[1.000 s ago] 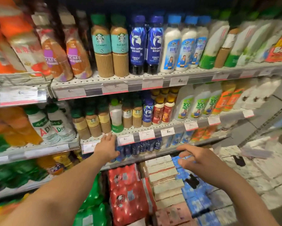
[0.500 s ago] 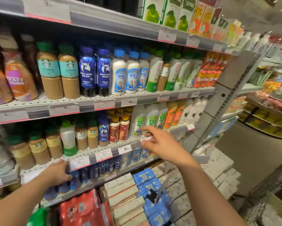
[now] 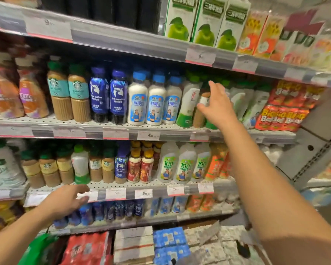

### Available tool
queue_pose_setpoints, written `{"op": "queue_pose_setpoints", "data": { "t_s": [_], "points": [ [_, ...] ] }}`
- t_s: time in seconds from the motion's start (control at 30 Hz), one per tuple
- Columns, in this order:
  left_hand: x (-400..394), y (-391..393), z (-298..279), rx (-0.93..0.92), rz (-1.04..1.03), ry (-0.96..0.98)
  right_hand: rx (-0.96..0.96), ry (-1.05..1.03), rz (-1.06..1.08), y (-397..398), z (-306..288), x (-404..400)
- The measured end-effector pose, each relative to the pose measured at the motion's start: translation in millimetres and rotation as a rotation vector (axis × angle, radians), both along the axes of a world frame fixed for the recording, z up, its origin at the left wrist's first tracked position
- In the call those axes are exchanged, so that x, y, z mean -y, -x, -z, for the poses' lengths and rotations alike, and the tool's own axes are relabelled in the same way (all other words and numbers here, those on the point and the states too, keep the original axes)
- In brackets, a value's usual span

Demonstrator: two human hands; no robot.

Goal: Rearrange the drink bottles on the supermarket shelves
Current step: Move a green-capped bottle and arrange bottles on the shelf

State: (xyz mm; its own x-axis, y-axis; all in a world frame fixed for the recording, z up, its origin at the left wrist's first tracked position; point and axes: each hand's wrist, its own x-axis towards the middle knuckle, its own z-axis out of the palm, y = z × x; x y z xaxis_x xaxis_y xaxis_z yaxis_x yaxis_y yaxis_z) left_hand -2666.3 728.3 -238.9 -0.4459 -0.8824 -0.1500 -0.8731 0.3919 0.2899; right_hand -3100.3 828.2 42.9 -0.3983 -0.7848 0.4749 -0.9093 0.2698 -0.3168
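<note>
On the middle shelf (image 3: 122, 131), one brown coffee bottle (image 3: 199, 117) stands among white-and-green bottles (image 3: 188, 104), right of the white coconut-milk bottles (image 3: 155, 102). My right hand (image 3: 216, 106) reaches up to it with fingers spread, and the thumb is at the brown bottle's neck. No grip is visible. My left hand (image 3: 65, 201) is held flat, fingers extended, at the front edge of the lower shelf (image 3: 157, 192). On that lower shelf a white-and-green bottle (image 3: 80, 167) and a blue coffee bottle (image 3: 121, 165) stand among brown coffee bottles.
Green-apple juice cartons (image 3: 204, 22) line the top shelf. Red snack packs (image 3: 283, 115) fill the middle shelf's right end, next to the grey shelf upright (image 3: 314, 150). Red packs and stacked drink cases (image 3: 134, 245) sit on the floor below.
My view has swung up and to the right. My right hand rose from the lower shelf's edge to the middle shelf's brown bottle. My left hand stayed at the lower shelf front.
</note>
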Motion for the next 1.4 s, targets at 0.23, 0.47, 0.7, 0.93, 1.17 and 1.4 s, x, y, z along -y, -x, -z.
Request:
{"op": "queue_pose_setpoints", "data": {
  "t_s": [0.23, 0.47, 0.7, 0.93, 1.17, 1.4],
  "points": [
    [-48, 27, -20, -0.052, -0.066, 0.041, -0.025, -0.057, -0.005, 32, -11, 26],
    [-54, 13, -31, -0.053, -0.068, 0.051, 0.081, 0.074, 0.016, 30, -8, 40],
    [-22, -1, -35, -0.025, -0.010, 0.057, 0.256, 0.249, 0.049, 19, 1, 30],
    [12, 6, -37, -0.089, -0.056, 0.101, 0.316, 0.243, 0.087, 14, 2, 25],
    [36, 11, -35, -0.219, -0.203, 0.154, 0.432, 0.280, -0.025, 14, 15, 25],
    [54, 16, -36, -0.362, -0.338, 0.193, 0.492, 0.488, -0.085, -1, 40, -13]
  ]
}}
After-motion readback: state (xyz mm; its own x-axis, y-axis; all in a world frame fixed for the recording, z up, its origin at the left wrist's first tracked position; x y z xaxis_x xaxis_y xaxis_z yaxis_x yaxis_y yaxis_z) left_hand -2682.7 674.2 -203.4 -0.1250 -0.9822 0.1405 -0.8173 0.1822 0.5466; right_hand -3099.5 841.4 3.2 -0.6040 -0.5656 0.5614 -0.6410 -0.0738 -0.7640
